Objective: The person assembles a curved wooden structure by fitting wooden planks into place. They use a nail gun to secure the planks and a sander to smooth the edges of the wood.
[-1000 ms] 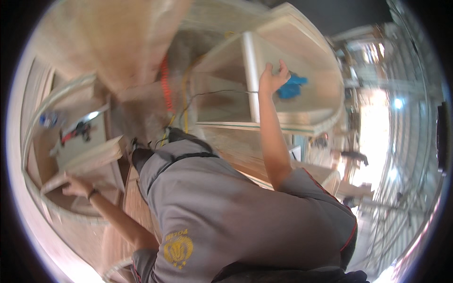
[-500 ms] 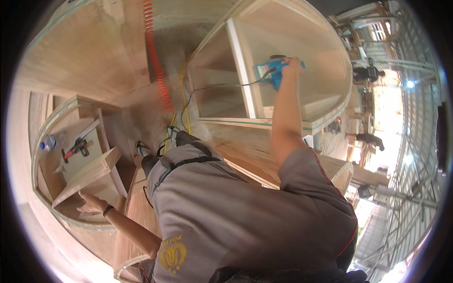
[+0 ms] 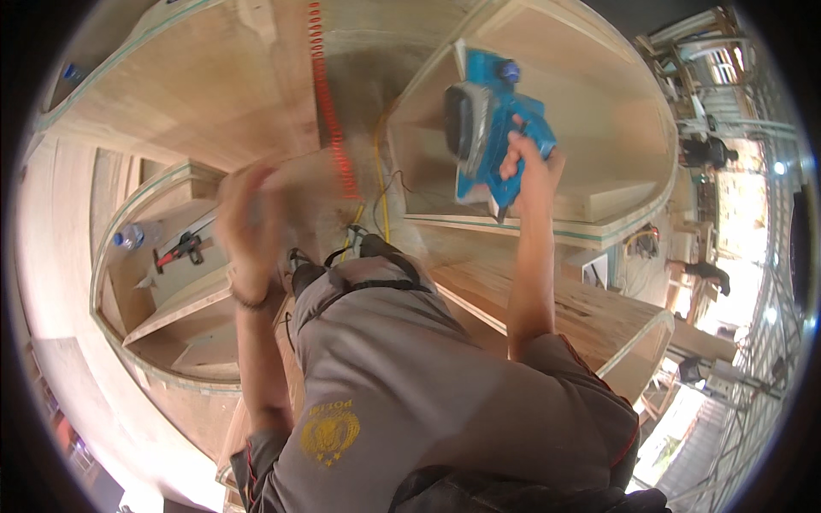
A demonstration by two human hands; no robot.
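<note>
My right hand [image 3: 532, 169] is wrapped round the rear handle of a blue electric hand planer [image 3: 500, 128]. The planer is lifted and tilted over a curved wooden cabinet [image 3: 599, 214] with open compartments, so its side and dark front part show. My left hand [image 3: 248, 227] is raised at the left of my body, with a dark band on its wrist. Motion smears its fingers, and I make out nothing in it. Beneath and beside that hand stands a second curved wooden cabinet [image 3: 184, 363].
A black-and-red tool [image 3: 180, 250] and a plastic bottle [image 3: 137, 235] lie inside the left cabinet. A red coiled hose [image 3: 329, 111] hangs ahead, and a yellow cable [image 3: 382, 162] runs across the floor. Large plywood panels [image 3: 197, 85] stand far left. People [image 3: 708, 152] are at the right.
My right hand has lifted the planer out from over the cabinet and turned it. The left hand has swung up and rightward from the left cabinet toward my middle.
</note>
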